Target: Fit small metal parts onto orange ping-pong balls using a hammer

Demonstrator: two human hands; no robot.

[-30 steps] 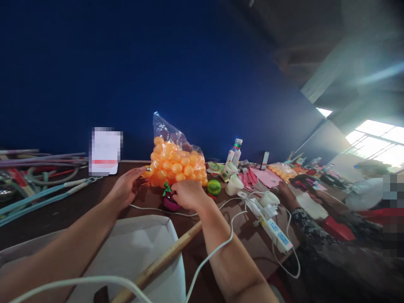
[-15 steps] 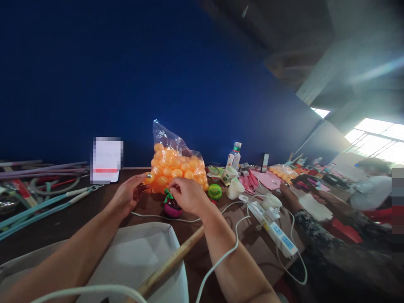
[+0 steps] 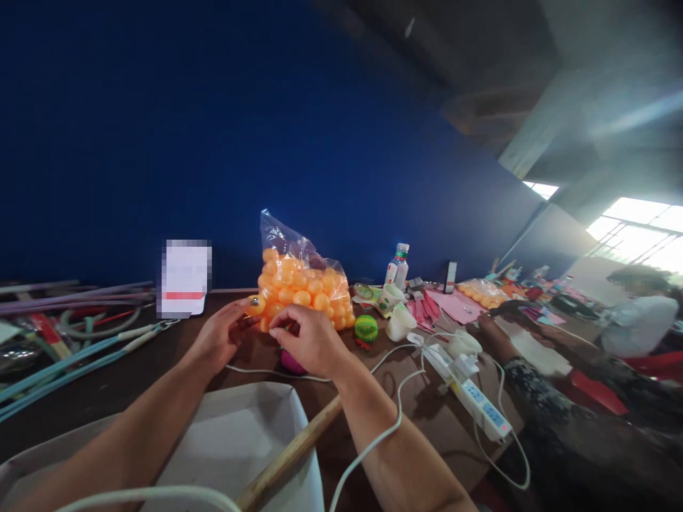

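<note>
My left hand pinches a single orange ball that has a small dark metal piece on it, just in front of a clear plastic bag full of orange balls. My right hand is curled, its fingertips brought together close to that ball; what they hold, if anything, is hidden. A magenta round toy lies on the brown table under my right hand, mostly covered by it. A green round toy sits to the right of the bag.
A white box and a wooden stick lie near me, with white cables and a power strip to the right. Coloured hoops and ropes lie left. Paper cups, a bottle and another person's arm are right.
My right hand has lifted off the magenta toy and moved up-left toward the ball in my left hand. The camera tilted slightly.
</note>
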